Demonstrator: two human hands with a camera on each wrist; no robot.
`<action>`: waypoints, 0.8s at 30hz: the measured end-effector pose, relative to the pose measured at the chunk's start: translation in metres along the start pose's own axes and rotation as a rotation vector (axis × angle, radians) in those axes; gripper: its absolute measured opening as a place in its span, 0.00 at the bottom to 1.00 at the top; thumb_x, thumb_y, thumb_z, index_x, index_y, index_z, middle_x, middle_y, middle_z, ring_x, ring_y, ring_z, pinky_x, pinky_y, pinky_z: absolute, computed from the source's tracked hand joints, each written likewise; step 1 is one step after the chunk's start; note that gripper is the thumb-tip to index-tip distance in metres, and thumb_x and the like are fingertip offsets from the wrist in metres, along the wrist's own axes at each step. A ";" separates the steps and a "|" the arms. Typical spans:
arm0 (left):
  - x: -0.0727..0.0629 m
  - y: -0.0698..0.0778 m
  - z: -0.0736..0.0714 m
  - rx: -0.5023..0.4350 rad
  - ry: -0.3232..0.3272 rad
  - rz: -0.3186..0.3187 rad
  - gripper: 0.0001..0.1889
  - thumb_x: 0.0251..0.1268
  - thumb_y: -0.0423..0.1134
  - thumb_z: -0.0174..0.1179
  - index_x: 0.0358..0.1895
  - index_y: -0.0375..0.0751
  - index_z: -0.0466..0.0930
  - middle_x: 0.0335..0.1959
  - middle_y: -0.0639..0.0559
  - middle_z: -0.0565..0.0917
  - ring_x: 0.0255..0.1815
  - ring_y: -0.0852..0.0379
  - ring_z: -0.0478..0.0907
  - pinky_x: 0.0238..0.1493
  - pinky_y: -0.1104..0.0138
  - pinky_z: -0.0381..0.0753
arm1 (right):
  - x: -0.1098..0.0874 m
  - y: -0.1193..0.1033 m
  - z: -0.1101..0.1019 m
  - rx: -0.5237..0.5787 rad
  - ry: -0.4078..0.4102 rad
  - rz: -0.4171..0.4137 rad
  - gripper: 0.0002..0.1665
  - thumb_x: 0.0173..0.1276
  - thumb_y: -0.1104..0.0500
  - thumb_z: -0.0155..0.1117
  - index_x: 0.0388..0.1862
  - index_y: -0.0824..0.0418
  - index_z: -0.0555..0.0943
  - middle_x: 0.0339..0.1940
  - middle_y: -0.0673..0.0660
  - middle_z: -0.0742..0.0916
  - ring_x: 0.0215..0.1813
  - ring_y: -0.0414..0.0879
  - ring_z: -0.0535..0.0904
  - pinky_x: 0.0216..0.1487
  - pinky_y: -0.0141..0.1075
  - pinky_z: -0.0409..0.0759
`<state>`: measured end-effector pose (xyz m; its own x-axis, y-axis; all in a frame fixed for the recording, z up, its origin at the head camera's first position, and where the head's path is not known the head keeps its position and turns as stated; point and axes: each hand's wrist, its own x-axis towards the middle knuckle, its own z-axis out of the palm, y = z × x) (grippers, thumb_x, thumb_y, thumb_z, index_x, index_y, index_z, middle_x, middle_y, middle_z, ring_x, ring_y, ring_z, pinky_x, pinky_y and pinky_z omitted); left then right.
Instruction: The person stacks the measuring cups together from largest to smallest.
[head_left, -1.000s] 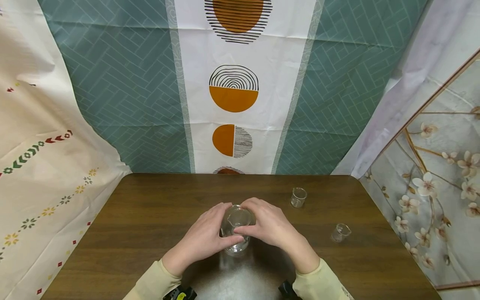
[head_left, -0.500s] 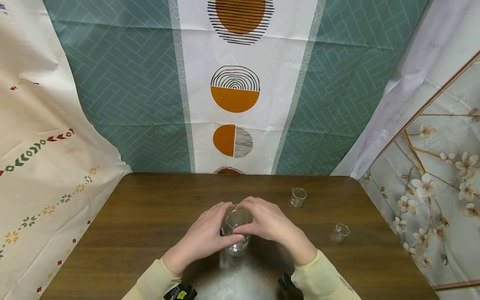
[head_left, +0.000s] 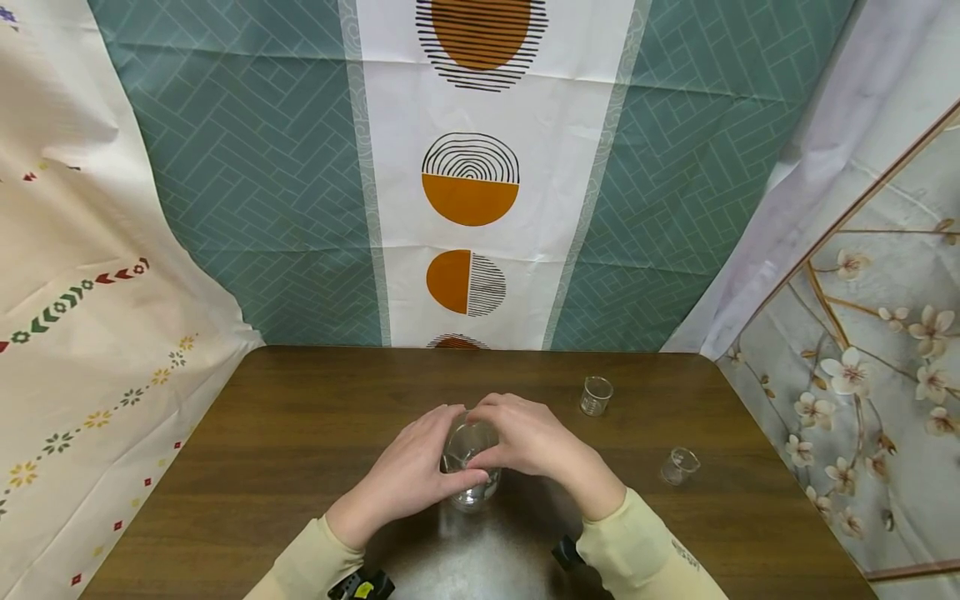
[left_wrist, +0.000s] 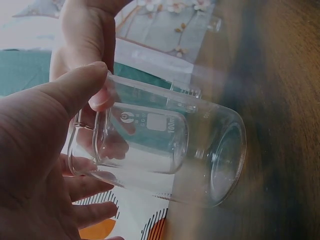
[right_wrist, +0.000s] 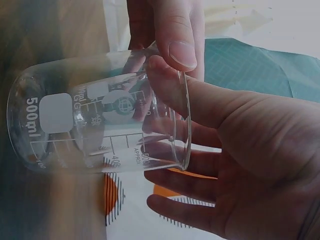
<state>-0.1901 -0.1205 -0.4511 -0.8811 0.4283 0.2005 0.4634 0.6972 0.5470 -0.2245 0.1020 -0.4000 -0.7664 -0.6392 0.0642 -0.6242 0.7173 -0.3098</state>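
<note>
A large clear glass beaker marked 500ml (right_wrist: pixel 37 145) stands on the table, gripped near its rim by my left hand (head_left: pixel 412 467). Inside it is a smaller beaker marked 100ml (left_wrist: pixel 145 142), its base still above the large one's bottom in the left wrist view. My right hand (head_left: pixel 528 442) pinches this smaller beaker near its rim, with the thumb reaching into the large beaker's mouth. From the head view both hands cover most of the two rims.
Two more small glass beakers stand on the right of the brown wooden table (head_left: pixel 300 400): one toward the back (head_left: pixel 596 398), another nearer the right edge (head_left: pixel 679 468). A patterned cloth (head_left: pixel 480 200) hangs behind the table.
My right hand has shifted slightly left, bringing the smaller beaker over and down within the large beaker. My left hand has stayed in place around the large beaker.
</note>
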 end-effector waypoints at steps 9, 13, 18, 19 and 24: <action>0.001 0.001 0.000 -0.003 -0.018 -0.022 0.54 0.66 0.71 0.73 0.82 0.37 0.68 0.80 0.41 0.74 0.84 0.36 0.65 0.79 0.34 0.65 | 0.005 -0.003 -0.001 -0.050 -0.049 0.016 0.32 0.62 0.42 0.88 0.61 0.54 0.91 0.60 0.51 0.88 0.62 0.50 0.84 0.57 0.50 0.87; 0.001 0.001 0.001 -0.004 -0.016 -0.019 0.53 0.66 0.69 0.75 0.82 0.36 0.68 0.80 0.41 0.74 0.84 0.36 0.65 0.79 0.34 0.66 | 0.006 -0.004 -0.002 -0.061 -0.070 0.021 0.32 0.61 0.42 0.88 0.60 0.54 0.91 0.60 0.51 0.89 0.62 0.50 0.84 0.57 0.50 0.86; 0.001 0.001 0.000 0.000 -0.010 -0.010 0.52 0.66 0.69 0.75 0.81 0.36 0.69 0.79 0.41 0.75 0.84 0.35 0.66 0.79 0.34 0.66 | 0.008 -0.004 -0.002 -0.087 -0.097 0.026 0.30 0.61 0.42 0.88 0.59 0.52 0.92 0.60 0.50 0.89 0.62 0.50 0.84 0.58 0.50 0.86; 0.001 0.001 0.001 0.003 -0.009 -0.008 0.52 0.66 0.69 0.75 0.81 0.36 0.69 0.79 0.41 0.75 0.84 0.36 0.66 0.79 0.34 0.66 | 0.009 -0.004 -0.002 -0.093 -0.105 0.028 0.30 0.61 0.42 0.88 0.59 0.52 0.92 0.60 0.49 0.89 0.62 0.49 0.84 0.58 0.50 0.86; 0.000 0.001 0.001 0.002 -0.012 -0.009 0.53 0.66 0.72 0.72 0.81 0.36 0.69 0.79 0.41 0.75 0.84 0.36 0.66 0.79 0.34 0.66 | 0.012 -0.004 -0.001 -0.116 -0.150 0.042 0.30 0.62 0.41 0.87 0.59 0.52 0.92 0.59 0.48 0.89 0.61 0.48 0.84 0.59 0.48 0.86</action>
<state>-0.1896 -0.1194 -0.4515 -0.8839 0.4292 0.1858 0.4559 0.7019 0.5473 -0.2313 0.0914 -0.3966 -0.7663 -0.6359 -0.0910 -0.6121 0.7658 -0.1971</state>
